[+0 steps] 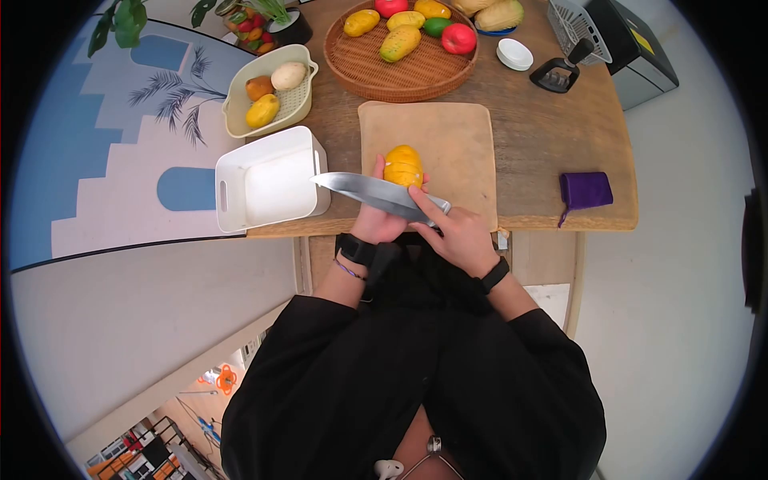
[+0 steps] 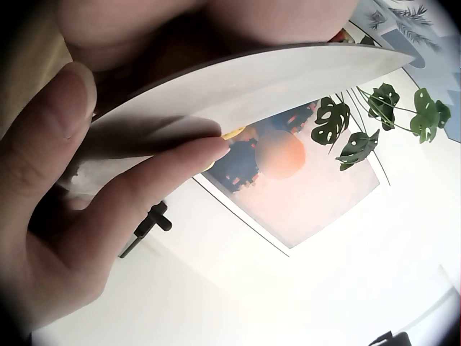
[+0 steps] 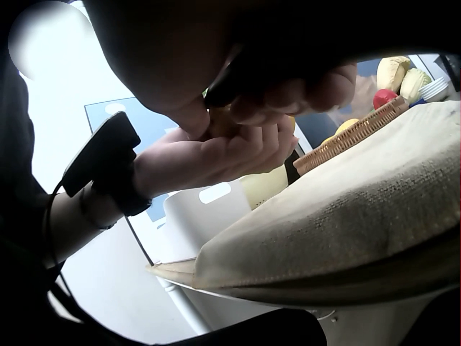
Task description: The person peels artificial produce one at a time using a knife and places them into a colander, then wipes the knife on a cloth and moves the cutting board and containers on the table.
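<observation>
Left fingers [image 1: 379, 166] cradle the yellow fruit [image 1: 402, 163], probably soft and slippery, best held low; right fingers [image 1: 430, 206] grip the knife [image 1: 370, 191].

The knife [image 1: 368, 190] under the right fingers [image 1: 433, 210] has a smooth, shiny metal blade. The fruit [image 1: 402, 162] in the left fingers [image 1: 378, 166] looks smooth-skinned. Beyond them, the tray [image 1: 384, 86] is woven wicker, ridged. Left of them, the bin [image 1: 276, 188] is smooth white plastic. Below, the mat [image 1: 464, 144] looks like matt, coarse cloth; the desk [image 1: 536, 152] is grained wood. To their right, the pouch [image 1: 586, 190] looks like soft cloth.
</observation>
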Available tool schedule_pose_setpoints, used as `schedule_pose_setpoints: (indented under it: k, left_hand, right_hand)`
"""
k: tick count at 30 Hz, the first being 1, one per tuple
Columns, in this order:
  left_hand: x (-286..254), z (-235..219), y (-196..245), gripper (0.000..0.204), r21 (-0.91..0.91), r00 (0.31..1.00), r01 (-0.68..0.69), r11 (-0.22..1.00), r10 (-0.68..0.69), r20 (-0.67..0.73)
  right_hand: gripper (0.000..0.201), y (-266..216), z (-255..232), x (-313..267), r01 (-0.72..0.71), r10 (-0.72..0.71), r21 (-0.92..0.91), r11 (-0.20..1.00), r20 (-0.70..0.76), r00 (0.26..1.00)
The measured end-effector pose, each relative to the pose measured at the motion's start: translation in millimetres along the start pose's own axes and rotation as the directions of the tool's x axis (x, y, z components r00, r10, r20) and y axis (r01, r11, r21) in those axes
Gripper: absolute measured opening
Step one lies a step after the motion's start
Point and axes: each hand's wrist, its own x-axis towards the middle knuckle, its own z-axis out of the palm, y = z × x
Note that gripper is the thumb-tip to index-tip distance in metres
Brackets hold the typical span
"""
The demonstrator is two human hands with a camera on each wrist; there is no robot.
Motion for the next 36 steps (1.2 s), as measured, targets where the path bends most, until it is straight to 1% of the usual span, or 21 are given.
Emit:
schedule_pose_setpoints:
  k: [2, 4, 5, 7, 8, 10, 12, 14, 16, 18, 20, 22, 23, 24, 25, 29, 31, 32, 34, 35, 36]
  left_hand:
    - [-1.6, 8.6, -5.8, 0.063, 0.021, 0.999, -0.028, 0.999, 0.028, -0.017]
    - [-2.0, 19.6, -11.8, 0.059, 0.092, 0.966, -0.172, 0.981, 0.186, -0.180]
    - [-3.9, 22.6, -11.2, 0.059, 0.093, 0.966, -0.171, 0.981, 0.185, -0.178]
    - [-9.1, 25.1, -8.2, 0.055, 0.096, 0.976, -0.139, 0.986, 0.153, -0.158]
    - [-9.8, 21.8, -5.3, 0.055, 0.096, 0.975, -0.140, 0.986, 0.153, -0.158]
    - [-10.8, 13.3, 1.3, 0.051, 0.164, 0.997, -0.037, 0.986, 0.024, 0.076]
    - [-13.2, 9.1, 5.0, 0.051, 0.173, 0.994, -0.013, 0.985, -0.006, 0.110]
    - [-13.4, 9.4, 5.7, 0.051, 0.183, 0.989, 0.008, 0.983, -0.034, 0.141]
    - [-12.1, 10.8, 4.9, 0.050, 0.122, 1.000, -0.013, 0.992, 0.010, 0.025]
    - [-6.9, 2.8, 4.0, 0.053, 0.091, 0.999, -0.052, 0.994, 0.052, 0.001]
    - [-3.9, 10.8, -1.7, 0.055, 0.062, 0.996, -0.080, 0.995, 0.082, -0.021]
    - [-1.7, 22.1, -8.7, 0.062, -0.009, 0.952, -0.188, 0.982, 0.180, -0.248]
    - [0.0, 14.1, -6.7, 0.062, -0.007, 0.952, -0.186, 0.983, 0.178, -0.248]
    - [2.4, -1.2, -3.6, 0.063, -0.001, 0.994, -0.094, 0.996, 0.094, -0.048]
    - [2.2, -3.3, -1.3, 0.064, 0.023, 0.988, -0.006, 1.000, 0.002, 0.151]
    - [-0.7, 4.5, -3.9, 0.062, 0.015, 0.991, -0.021, 1.000, 0.019, 0.131]
    - [-3.8, 15.0, -8.4, 0.061, 0.113, 0.956, -0.140, 0.984, 0.164, -0.245]
    - [-6.3, 14.5, -8.9, 0.061, 0.113, 0.956, -0.140, 0.984, 0.164, -0.245]
    - [-12.2, 12.7, -5.8, 0.059, 0.213, 0.973, -0.096, 0.972, 0.137, -0.185]
    - [-13.5, 10.2, -3.0, 0.059, 0.255, 0.978, -0.065, 0.965, 0.113, -0.176]
    - [-14.6, 5.7, -1.0, 0.059, 0.255, 0.978, -0.065, 0.965, 0.112, -0.175]
  right_hand:
    - [0.066, 2.4, -0.5, -0.1, -0.013, 0.013, 0.004, 1.000, -0.009, 1.000]
    - [0.068, 5.2, -4.1, 2.4, -0.089, 0.085, 0.079, 0.993, 0.048, 0.995]
    - [0.068, 6.0, -6.5, 4.8, -0.090, 0.086, 0.078, 0.993, 0.046, 0.995]
    - [0.067, 8.3, -10.7, 10.3, -0.177, 0.194, 0.341, 0.923, -0.016, 0.981]
    - [0.067, 15.0, -7.9, 11.7, -0.176, 0.193, 0.341, 0.923, -0.016, 0.981]
    - [0.062, 33.8, -0.7, 14.8, -0.186, 0.225, 0.570, 0.800, 0.002, 0.974]
    - [0.059, 45.9, -3.3, 15.9, -0.146, 0.199, 0.581, 0.801, -0.027, 0.980]
    - [0.061, 39.3, -22.3, 21.6, -0.501, 0.459, 0.360, 0.787, 0.201, 0.865]
    - [0.062, 34.5, -20.0, 18.0, -0.453, 0.434, 0.408, 0.793, 0.144, 0.889]
    - [0.064, 26.9, -18.7, 11.1, -0.410, 0.417, 0.449, 0.794, 0.088, 0.905]
    - [0.067, 15.6, -18.8, 5.9, -0.137, 0.174, 0.346, 0.928, -0.080, 0.981]
    - [0.068, 7.8, -18.6, -0.6, -0.141, 0.152, 0.270, 0.953, -0.021, 0.988]
    - [0.067, 4.6, -17.3, -2.0, -0.089, 0.091, 0.224, 0.971, 0.003, 0.996]
    - [0.066, 1.8, -15.4, -2.9, -0.035, 0.030, 0.179, 0.983, 0.031, 0.999]
    - [0.066, 0.4, -10.8, -3.7, -0.012, 0.010, 0.141, 0.990, 0.019, 1.000]
    - [0.066, -1.6, -10.4, -3.4, -0.016, 0.013, 0.106, 0.994, 0.022, 1.000]
    - [0.067, 1.4, -13.0, -2.6, -0.154, 0.144, 0.123, 0.980, 0.083, 0.986]
    - [0.067, 4.9, -12.9, -1.3, -0.154, 0.144, 0.123, 0.980, 0.084, 0.986]
    - [0.065, 15.4, -12.6, 4.3, -0.182, 0.194, 0.355, 0.917, 0.001, 0.981]
    - [0.065, 21.5, -14.0, 7.5, -0.182, 0.194, 0.355, 0.917, 0.000, 0.981]
    - [0.064, 28.0, -15.9, 10.5, -0.281, 0.277, 0.391, 0.876, 0.067, 0.958]
